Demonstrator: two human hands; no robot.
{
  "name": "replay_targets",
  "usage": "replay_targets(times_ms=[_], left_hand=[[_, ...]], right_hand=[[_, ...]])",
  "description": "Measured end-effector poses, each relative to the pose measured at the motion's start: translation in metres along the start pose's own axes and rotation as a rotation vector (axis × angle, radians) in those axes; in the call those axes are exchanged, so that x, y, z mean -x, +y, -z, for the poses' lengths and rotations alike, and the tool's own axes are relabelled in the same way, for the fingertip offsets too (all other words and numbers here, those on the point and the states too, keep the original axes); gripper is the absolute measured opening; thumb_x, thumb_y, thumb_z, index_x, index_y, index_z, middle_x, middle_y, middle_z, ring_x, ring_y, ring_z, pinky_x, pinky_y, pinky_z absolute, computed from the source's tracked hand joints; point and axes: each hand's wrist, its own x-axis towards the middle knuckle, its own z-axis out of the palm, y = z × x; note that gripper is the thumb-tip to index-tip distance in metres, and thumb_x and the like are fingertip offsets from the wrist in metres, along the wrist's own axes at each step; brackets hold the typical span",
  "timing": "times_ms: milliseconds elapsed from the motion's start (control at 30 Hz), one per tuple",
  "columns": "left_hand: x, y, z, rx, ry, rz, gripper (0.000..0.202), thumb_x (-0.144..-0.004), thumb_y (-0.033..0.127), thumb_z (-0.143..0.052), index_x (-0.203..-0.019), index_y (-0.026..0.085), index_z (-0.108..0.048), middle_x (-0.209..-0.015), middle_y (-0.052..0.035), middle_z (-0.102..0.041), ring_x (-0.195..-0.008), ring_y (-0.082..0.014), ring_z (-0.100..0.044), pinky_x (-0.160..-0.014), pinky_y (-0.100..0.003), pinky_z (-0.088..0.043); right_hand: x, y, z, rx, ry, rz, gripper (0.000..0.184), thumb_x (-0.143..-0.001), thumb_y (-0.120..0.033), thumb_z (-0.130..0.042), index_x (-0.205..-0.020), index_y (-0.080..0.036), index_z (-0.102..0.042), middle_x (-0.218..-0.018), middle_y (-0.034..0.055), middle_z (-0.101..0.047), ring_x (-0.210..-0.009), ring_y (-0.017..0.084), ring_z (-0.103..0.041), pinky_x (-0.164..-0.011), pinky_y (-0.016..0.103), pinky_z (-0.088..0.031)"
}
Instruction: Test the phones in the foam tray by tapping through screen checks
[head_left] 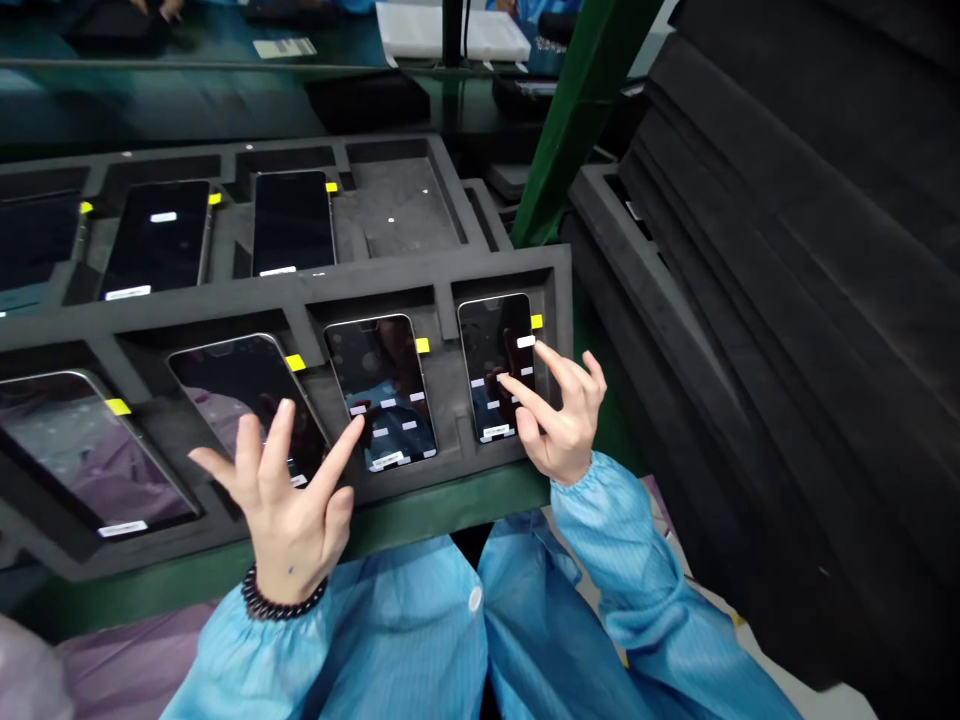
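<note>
A dark foam tray (442, 280) holds several phones, each in its own slot with a yellow tab. My left hand (289, 500) hovers open with fingers spread over the tray's front edge, its thumb tip near the lower corner of the third phone (382, 385). My right hand (559, 410) is open too, fingers stretched out, with the index fingertip touching the screen of the rightmost phone (495, 350). Neither hand holds anything. A black bead bracelet sits on my left wrist, and both arms wear blue sleeves.
A second foam tray (225, 160) behind carries more phones and one empty slot (401, 205). A green post (577, 110) rises at the back right. Tall stacks of black foam trays (795, 300) stand to the right. The green table edge (450, 505) runs under the front tray.
</note>
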Motion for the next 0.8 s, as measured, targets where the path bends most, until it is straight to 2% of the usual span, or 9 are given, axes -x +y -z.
replay_targets(times_ms=[167,367,467,600,700,800], left_hand=[[0.01,-0.004,-0.001,-0.02,-0.033,0.001,0.055,-0.101,0.043,-0.036,-0.156,0.042,-0.037,-0.174,0.0029,-0.007,-0.158,-0.045,-0.008,-0.125,-0.074,0.008],[0.004,-0.002,-0.004,-0.021,-0.047,0.014,0.056,-0.102,0.048,-0.033,-0.158,0.04,-0.035,-0.174,0.0037,-0.002,-0.159,-0.0425,-0.004,-0.127,-0.069,0.011],[0.0,-0.002,-0.005,-0.026,-0.09,0.028,0.055,-0.103,0.048,-0.032,-0.158,0.042,-0.034,-0.174,0.0052,0.0,-0.161,-0.0377,0.0,-0.128,-0.064,0.013],[-0.005,0.003,-0.007,-0.006,-0.07,-0.009,0.056,-0.103,0.05,-0.031,-0.158,0.038,-0.036,-0.174,0.0033,0.0,-0.161,-0.031,0.004,-0.129,-0.053,0.016],[-0.009,0.009,-0.011,0.006,-0.06,-0.063,0.057,-0.103,0.05,-0.032,-0.158,0.036,-0.035,-0.174,0.0005,0.0,-0.162,-0.0291,0.004,-0.129,-0.053,0.016],[-0.014,0.013,-0.016,0.029,-0.08,-0.069,0.056,-0.103,0.047,-0.036,-0.158,0.036,-0.035,-0.174,0.0,-0.001,-0.162,-0.0282,0.004,-0.129,-0.053,0.016]], right_hand=[[0.008,0.002,0.001,0.001,-0.028,0.019,0.035,-0.097,-0.03,-0.048,-0.114,-0.031,-0.079,-0.146,0.0047,-0.06,-0.118,0.026,-0.058,-0.117,0.053,-0.038],[0.001,-0.006,-0.003,0.033,-0.073,0.111,0.037,-0.099,-0.034,-0.045,-0.119,-0.033,-0.076,-0.137,0.0055,-0.064,-0.118,0.023,-0.056,-0.12,0.051,-0.036],[-0.001,-0.01,-0.005,0.023,-0.121,0.141,0.035,-0.099,-0.033,-0.047,-0.12,-0.031,-0.076,-0.139,0.0072,-0.063,-0.12,0.023,-0.055,-0.122,0.051,-0.032],[0.002,-0.008,-0.003,-0.026,-0.08,0.101,0.035,-0.099,-0.031,-0.048,-0.12,-0.03,-0.076,-0.144,0.0064,-0.06,-0.12,0.024,-0.056,-0.121,0.052,-0.035],[0.006,-0.005,-0.001,-0.009,-0.037,0.032,0.036,-0.098,-0.031,-0.048,-0.123,-0.031,-0.075,-0.149,0.0049,-0.055,-0.12,0.026,-0.056,-0.119,0.052,-0.036],[0.009,-0.004,0.0,0.025,-0.06,-0.019,0.035,-0.098,-0.029,-0.049,-0.12,-0.028,-0.076,-0.15,0.0064,-0.054,-0.121,0.026,-0.057,-0.12,0.052,-0.035]])
